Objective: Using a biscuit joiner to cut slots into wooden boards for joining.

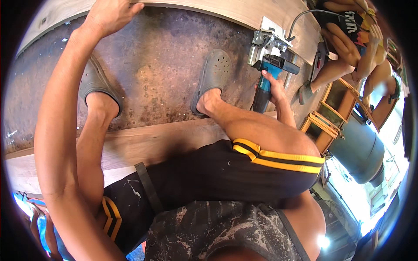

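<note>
My right hand (275, 87) is wrapped round the blue and black body of a power tool that looks like a biscuit joiner (271, 69). Its metal fence and base point away from me, at the end of a long wooden board (209, 9). A dark cord (300, 15) arcs up near the tool's head. At the upper left, my left hand (108, 16) lies on the same board with its thumb stretched out; the other fingers are partly cut off by the picture's edge.
Grey clogs (215, 69) are on my feet, on a stained brown surface (152, 65). Another plank (130, 143) runs beneath my legs. To the right, another person (344, 39) sits close by. Wooden frames (324, 126) and a dark rounded container (359, 150) stand there too.
</note>
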The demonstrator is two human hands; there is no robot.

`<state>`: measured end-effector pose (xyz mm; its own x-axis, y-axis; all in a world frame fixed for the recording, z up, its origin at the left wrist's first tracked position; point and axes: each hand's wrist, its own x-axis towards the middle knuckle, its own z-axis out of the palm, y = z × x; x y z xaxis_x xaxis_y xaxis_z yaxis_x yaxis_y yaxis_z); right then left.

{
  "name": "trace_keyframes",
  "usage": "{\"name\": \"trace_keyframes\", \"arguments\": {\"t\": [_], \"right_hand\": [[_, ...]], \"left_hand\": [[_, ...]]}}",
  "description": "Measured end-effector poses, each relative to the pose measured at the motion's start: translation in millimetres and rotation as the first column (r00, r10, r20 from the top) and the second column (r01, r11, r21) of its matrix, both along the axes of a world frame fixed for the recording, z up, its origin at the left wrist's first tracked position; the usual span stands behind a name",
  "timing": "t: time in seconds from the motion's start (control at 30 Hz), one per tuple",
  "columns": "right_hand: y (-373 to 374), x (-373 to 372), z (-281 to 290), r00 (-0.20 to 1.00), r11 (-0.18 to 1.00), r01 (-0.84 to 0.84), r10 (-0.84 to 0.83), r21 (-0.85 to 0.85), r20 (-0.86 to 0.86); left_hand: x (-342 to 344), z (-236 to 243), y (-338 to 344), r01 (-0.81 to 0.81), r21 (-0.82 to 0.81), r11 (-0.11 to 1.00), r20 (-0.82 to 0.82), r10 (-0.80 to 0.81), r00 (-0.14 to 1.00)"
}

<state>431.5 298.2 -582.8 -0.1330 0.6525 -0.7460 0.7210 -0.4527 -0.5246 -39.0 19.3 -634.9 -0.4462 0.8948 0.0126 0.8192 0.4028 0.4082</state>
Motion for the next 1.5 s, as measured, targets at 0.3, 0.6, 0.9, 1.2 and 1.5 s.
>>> {"name": "trace_keyframes", "arguments": {"t": [0.3, 0.6, 0.9, 1.2, 1.5], "right_hand": [[7, 2, -10, 0.999, 0.997, 0.026, -0.028, -0.074, -0.029], [11, 2, -13, 0.999, 0.997, 0.039, -0.041, -0.067, -0.032], [9, 4, -17, 0.998, 0.997, 0.033, -0.036, -0.075, -0.05], [11, 3, -18, 0.999, 0.998, -0.006, 0.003, -0.068, -0.041], [7, 7, -15, 0.999, 0.999, -0.013, 0.011, -0.037, -0.043]], "left_hand": [[-16, -3, -7, 0.072, 0.047, 0.996, -0.006, -0.072, 0.997], [-26, -6, -1, 0.063, 0.056, 0.996, 0.062, -0.067, 0.996], [-33, -8, 1, 0.126, 0.026, 0.992, 0.008, -0.126, 0.992], [-28, -1, 4, 0.127, 0.03, 0.991, 0.031, -0.128, 0.991], [-21, -10, -5, 0.049, 0.086, 0.995, 0.043, -0.053, 0.998]]}}
